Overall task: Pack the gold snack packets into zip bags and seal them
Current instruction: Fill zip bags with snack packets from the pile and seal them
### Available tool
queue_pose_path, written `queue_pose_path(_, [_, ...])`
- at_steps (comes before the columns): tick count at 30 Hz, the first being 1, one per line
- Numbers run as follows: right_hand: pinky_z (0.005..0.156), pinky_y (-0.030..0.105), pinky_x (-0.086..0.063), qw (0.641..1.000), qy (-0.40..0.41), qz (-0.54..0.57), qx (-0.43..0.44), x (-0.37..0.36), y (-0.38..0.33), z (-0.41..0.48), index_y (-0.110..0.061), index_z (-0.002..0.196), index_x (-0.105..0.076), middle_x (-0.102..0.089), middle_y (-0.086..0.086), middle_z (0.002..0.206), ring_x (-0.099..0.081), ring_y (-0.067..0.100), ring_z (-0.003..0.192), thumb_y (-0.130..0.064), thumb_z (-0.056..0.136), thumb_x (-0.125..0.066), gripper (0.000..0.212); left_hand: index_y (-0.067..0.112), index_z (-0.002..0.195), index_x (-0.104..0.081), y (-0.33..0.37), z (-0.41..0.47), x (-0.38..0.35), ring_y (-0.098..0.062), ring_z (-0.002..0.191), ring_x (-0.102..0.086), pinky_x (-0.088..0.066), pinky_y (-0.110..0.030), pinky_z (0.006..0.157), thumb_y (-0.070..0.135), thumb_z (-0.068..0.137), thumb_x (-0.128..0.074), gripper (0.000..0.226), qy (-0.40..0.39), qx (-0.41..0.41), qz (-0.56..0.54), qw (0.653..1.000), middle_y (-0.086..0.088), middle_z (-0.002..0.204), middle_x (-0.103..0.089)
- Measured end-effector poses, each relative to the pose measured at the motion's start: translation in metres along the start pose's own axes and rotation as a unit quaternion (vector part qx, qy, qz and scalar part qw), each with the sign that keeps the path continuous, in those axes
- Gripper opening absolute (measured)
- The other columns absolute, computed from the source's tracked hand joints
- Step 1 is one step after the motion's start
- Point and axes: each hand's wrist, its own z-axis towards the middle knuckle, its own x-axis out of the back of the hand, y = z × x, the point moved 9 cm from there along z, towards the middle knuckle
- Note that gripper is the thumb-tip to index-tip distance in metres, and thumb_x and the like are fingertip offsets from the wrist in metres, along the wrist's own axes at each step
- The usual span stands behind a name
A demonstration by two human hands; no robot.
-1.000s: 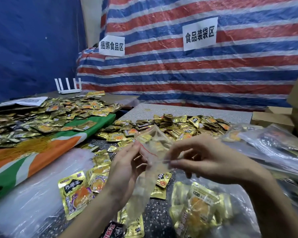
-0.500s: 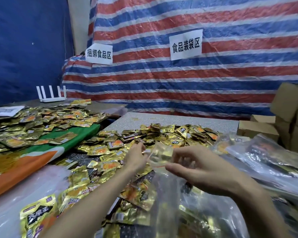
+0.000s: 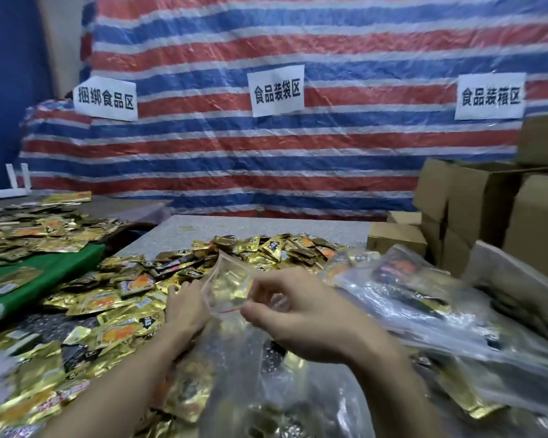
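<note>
Head view: a grey speckled table (image 3: 266,226) runs from 6 towards 12 o'clock, strewn with gold packets (image 3: 266,248), thickest in a heap at the centre and down the 7 o'clock side. At 9 o'clock a green cloth (image 3: 45,273) carries more of them, and a white router (image 3: 4,184) stands at the far left edge. Behind, from 10 to 2 o'clock, hangs a tarp (image 3: 329,153) striped red, blue and white, bearing three paper signs (image 3: 277,94); a blue wall (image 3: 7,90) shows at 10 o'clock. Cardboard boxes (image 3: 487,200) are stacked at 3 o'clock, and filled bags (image 3: 424,295) lie overlapping at 4 o'clock. The zip bag (image 3: 231,286) is at the centre, held up over the near edge of the heap between both hands. It is small, clear and crumpled, with a thin red line along its mouth; gold shows through it, though whether inside or behind cannot be told. The right hand (image 3: 304,314) pinches the mouth at the red line between thumb and curled forefinger. The left hand (image 3: 184,306) touches the bag's left edge; its fingertips are hidden, so its grip cannot be told. At 6 o'clock a blurred big bag (image 3: 266,374) lies under the wrists.
</note>
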Motion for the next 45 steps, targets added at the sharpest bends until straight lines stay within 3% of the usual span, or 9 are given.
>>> queue_pose_path(6, [0.086, 0.034, -0.053, 0.999, -0.038, -0.005, 0.008, -0.002, -0.003, -0.004, -0.022, 0.091, -0.067, -0.069, -0.007, 0.092, -0.062, 0.007, 0.088, -0.042, 0.095, -0.063, 0.021, 0.028, 0.132, -0.048, -0.009, -0.002, 0.002, -0.019, 0.122, -0.05, -0.034, -0.041, 0.101, 0.033, 0.1, -0.05, 0.032, 0.014, -0.044, 0.136, 0.99, 0.003, 0.129, -0.052])
queue_pose_path(9, [0.083, 0.031, -0.053, 0.993, -0.113, 0.012, -0.02, -0.015, 0.003, -0.011, -0.025, 0.09, -0.063, -0.072, -0.01, 0.09, -0.064, 0.005, 0.085, -0.039, 0.1, -0.054, 0.019, 0.018, 0.098, -0.053, -0.026, -0.004, 0.016, -0.019, 0.075, -0.052, -0.035, -0.033, 0.067, 0.008, 0.098, -0.048, 0.01, 0.146, -0.039, 0.046, 0.988, 0.004, 0.087, -0.048])
queue_pose_path(13, [0.066, 0.031, -0.053, 0.993, -0.113, 0.0, -0.016, -0.021, 0.0, -0.009, -0.03, 0.086, -0.057, -0.071, -0.005, 0.084, -0.06, 0.002, 0.069, -0.036, 0.104, -0.049, 0.02, 0.014, 0.079, -0.046, -0.061, -0.014, 0.047, -0.023, 0.059, -0.048, -0.036, -0.037, 0.052, 0.017, 0.105, -0.033, 0.029, 0.203, 0.065, -0.126, 0.969, -0.004, 0.071, -0.051])
queue_pose_path(18, [0.064, 0.034, -0.052, 0.995, -0.09, 0.033, 0.001, -0.025, -0.006, -0.003, -0.021, 0.094, -0.062, -0.065, -0.003, 0.078, -0.058, 0.008, 0.067, -0.041, 0.094, -0.064, 0.021, 0.013, 0.077, -0.049, -0.082, -0.034, 0.08, -0.02, 0.058, -0.046, -0.037, -0.028, 0.052, 0.046, 0.105, -0.036, 0.046, 0.107, 0.165, -0.42, 0.886, -0.004, 0.064, -0.044])
queue_pose_path(23, [0.061, 0.036, -0.053, 0.994, -0.094, 0.032, 0.055, -0.024, -0.024, -0.004, -0.012, 0.085, -0.07, -0.068, 0.007, 0.077, -0.058, 0.01, 0.065, -0.04, 0.086, -0.074, 0.028, 0.002, 0.093, -0.071, -0.071, -0.08, 0.135, -0.016, 0.059, -0.066, -0.052, -0.029, 0.048, 0.04, 0.073, -0.077, 0.043, -0.028, 0.069, -0.549, 0.833, -0.005, 0.073, -0.068])
queue_pose_path(29, [0.059, 0.016, -0.046, 0.985, -0.116, 0.06, 0.111, -0.025, -0.044, -0.011, -0.023, 0.077, -0.07, -0.066, -0.004, 0.076, -0.056, -0.001, 0.066, -0.037, 0.083, -0.077, 0.017, 0.019, 0.093, -0.077, -0.038, -0.129, 0.227, -0.026, 0.085, -0.072, -0.062, -0.034, 0.069, 0.014, 0.062, -0.083, 0.032, -0.008, -0.112, -0.428, 0.897, -0.011, 0.094, -0.074])
queue_pose_path(34, [0.061, 0.023, -0.044, 0.979, -0.084, 0.102, 0.153, -0.019, -0.055, -0.015, -0.023, 0.074, -0.073, -0.065, -0.006, 0.077, -0.057, 0.007, 0.072, -0.037, 0.078, -0.081, 0.017, 0.02, 0.104, -0.071, 0.019, -0.16, 0.258, -0.014, 0.087, -0.072, -0.059, -0.022, 0.073, 0.021, 0.058, -0.09, 0.05, 0.0, -0.261, -0.251, 0.932, 0.004, 0.097, -0.073])
queue_pose_path(41, [0.075, 0.045, -0.055, 0.959, -0.065, 0.222, 0.163, -0.004, -0.053, -0.02, -0.021, 0.074, -0.077, -0.064, -0.002, 0.082, -0.063, 0.026, 0.082, -0.05, 0.067, -0.085, 0.03, 0.014, 0.093, -0.066, 0.035, -0.161, 0.278, -0.015, 0.076, -0.072, -0.059, -0.026, 0.065, 0.011, 0.055, -0.095, 0.048, 0.07, -0.249, -0.235, 0.937, -0.001, 0.085, -0.073])
queue_pose_path(45, [0.079, 0.05, -0.053, 0.958, -0.047, 0.211, 0.188, 0.001, -0.061, -0.022, -0.023, 0.074, -0.077, -0.065, 0.003, 0.086, -0.063, 0.028, 0.085, -0.049, 0.069, -0.084, 0.027, 0.01, 0.09, -0.072, 0.05, -0.163, 0.267, -0.009, 0.079, -0.073, -0.057, -0.019, 0.068, 0.011, 0.061, -0.091, 0.035, -0.018, -0.26, -0.261, 0.93, 0.003, 0.087, -0.076])
